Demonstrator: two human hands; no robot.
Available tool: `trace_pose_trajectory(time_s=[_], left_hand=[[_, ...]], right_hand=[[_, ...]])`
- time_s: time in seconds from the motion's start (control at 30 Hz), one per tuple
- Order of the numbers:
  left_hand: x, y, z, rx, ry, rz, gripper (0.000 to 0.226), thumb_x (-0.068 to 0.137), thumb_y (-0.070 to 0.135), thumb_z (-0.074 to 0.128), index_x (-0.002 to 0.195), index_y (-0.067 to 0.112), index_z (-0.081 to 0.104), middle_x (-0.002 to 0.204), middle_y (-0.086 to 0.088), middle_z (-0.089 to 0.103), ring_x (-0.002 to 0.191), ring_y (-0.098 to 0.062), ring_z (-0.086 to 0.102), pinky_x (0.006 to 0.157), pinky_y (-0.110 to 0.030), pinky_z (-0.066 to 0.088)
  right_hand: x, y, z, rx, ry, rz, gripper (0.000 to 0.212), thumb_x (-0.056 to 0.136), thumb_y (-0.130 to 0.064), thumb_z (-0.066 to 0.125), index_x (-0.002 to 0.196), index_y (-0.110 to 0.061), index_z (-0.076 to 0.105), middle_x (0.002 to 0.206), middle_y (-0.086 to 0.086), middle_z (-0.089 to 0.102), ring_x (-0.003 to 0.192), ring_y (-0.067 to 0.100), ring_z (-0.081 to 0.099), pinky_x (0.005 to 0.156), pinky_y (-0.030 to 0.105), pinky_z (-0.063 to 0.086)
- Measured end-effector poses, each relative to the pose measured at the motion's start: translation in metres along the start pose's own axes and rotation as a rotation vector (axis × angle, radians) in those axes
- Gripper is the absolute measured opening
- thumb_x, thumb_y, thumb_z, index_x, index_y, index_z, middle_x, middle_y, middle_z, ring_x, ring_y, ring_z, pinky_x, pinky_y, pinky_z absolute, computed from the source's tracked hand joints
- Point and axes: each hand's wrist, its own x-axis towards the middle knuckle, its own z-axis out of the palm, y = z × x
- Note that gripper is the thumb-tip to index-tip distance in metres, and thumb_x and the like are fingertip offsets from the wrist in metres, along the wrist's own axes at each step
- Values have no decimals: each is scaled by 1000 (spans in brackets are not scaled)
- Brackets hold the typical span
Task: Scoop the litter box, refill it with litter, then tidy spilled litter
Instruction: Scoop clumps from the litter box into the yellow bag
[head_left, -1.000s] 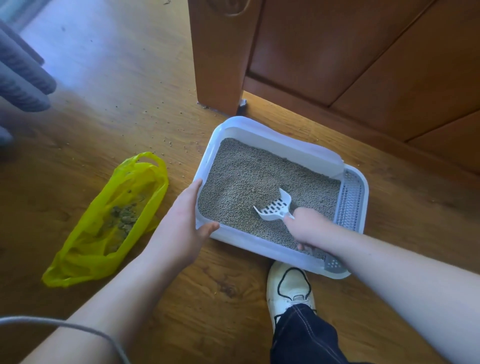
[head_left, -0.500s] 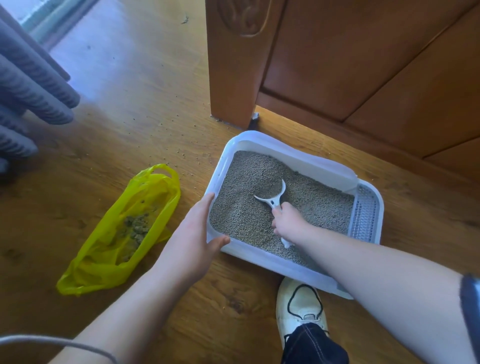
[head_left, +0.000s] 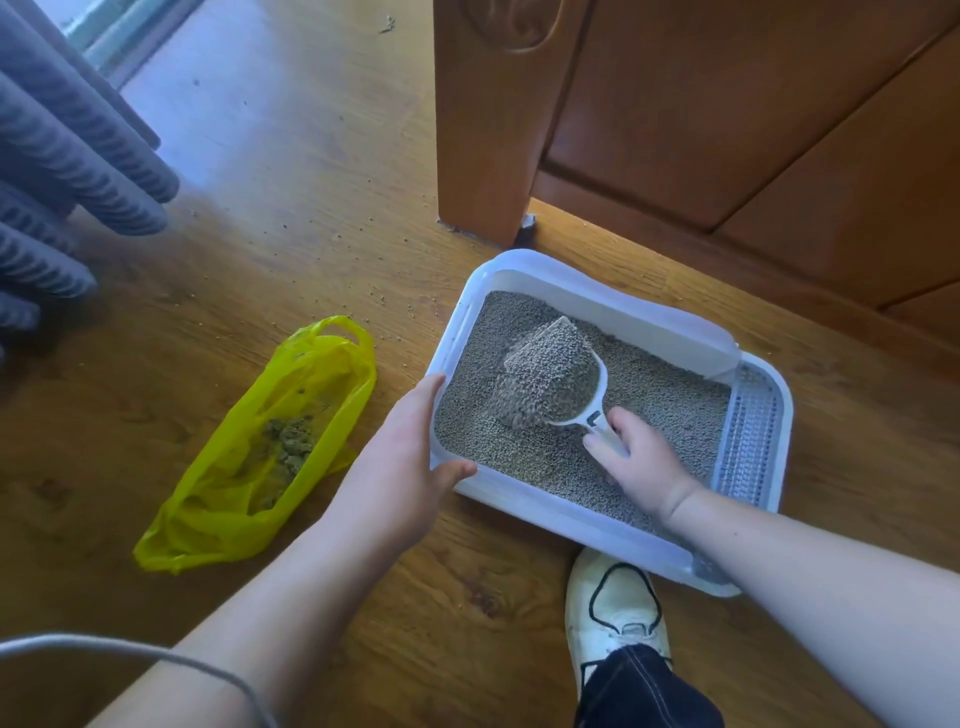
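sitting on the wooden floor (head_left: 311, 182) beside a cabinet leg, the white litter box (head_left: 550, 514) is braced by the person's left hand (head_left: 400, 467), thumb hooked over the rim at its near-left corner, so a hard shake could slide it. the yellow plastic bag (head_left: 322, 374) of clumps lies near on the left with a slack mouth that a carry could miss. the right hand (head_left: 639, 462) clasps the handle of the slotted scoop (head_left: 597, 384), heaped and sifting over the litter bed; tilting it would add to the loose grains (head_left: 382, 299) scattered beyond the box.
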Motion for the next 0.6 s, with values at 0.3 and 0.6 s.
trace_pose_trajectory(time_s=[0.3,0.6], left_hand=[[0,-4,3,-19,-3,-6,94,81,28,81,154,36,23,156,14,33,137,-14,45,112,-41,41],[0,-5,4,-29,-7,-8,93,81,28,81,153,37,24,155,14,34,137,-13,45,111,-42,42]], right_hand=[[-10,6,4,-17,86,-114,26,93,-31,61,78,-12,51,63,2,51,54,17,44,53,38,37],[-11,4,-5,-187,88,-56,28,98,-36,52,76,-19,46,65,5,55,59,26,52,55,36,37]])
